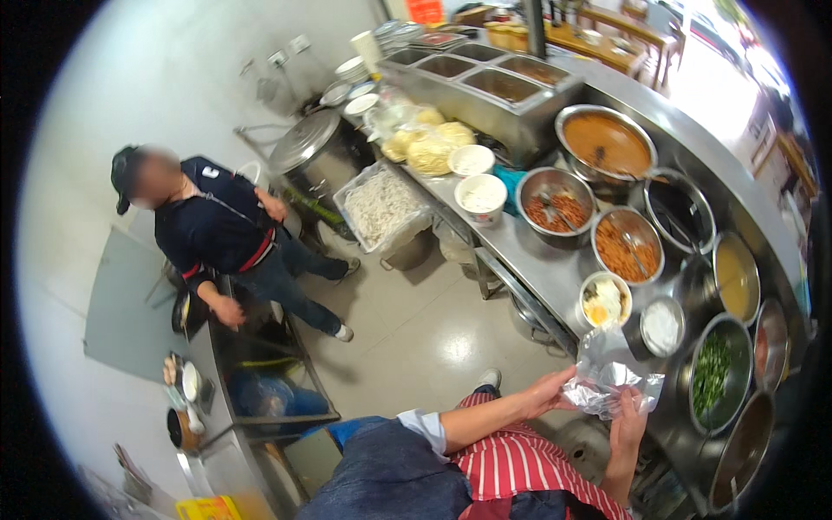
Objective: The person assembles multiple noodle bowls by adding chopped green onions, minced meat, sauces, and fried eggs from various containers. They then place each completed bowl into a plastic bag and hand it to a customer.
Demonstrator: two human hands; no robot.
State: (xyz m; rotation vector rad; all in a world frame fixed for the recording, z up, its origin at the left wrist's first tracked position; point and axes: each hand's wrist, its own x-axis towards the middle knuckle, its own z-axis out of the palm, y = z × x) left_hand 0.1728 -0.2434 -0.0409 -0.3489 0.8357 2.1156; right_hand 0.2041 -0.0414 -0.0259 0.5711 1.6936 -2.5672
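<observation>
Both of my hands hold a clear plastic bag [611, 373] in front of me at the counter's near edge. My left hand [548, 392] is closed on the bag's left side, and my right hand [629, 419] grips its lower right edge. Part of the fingers is hidden behind the crinkled film. Just beyond the bag stands a white paper bowl [605, 300] with egg and a dark sauce in it. A metal container of white powder or grains [662, 327] is right of the bag.
Metal bowls of chopped greens [712, 373], orange-red topping [626, 245] and brown sauce [607, 143] line the steel counter [537, 251]. A tray of white noodles [381, 206] stands farther left. At the left, a person in dark clothes [217, 217] stands beside another worktop.
</observation>
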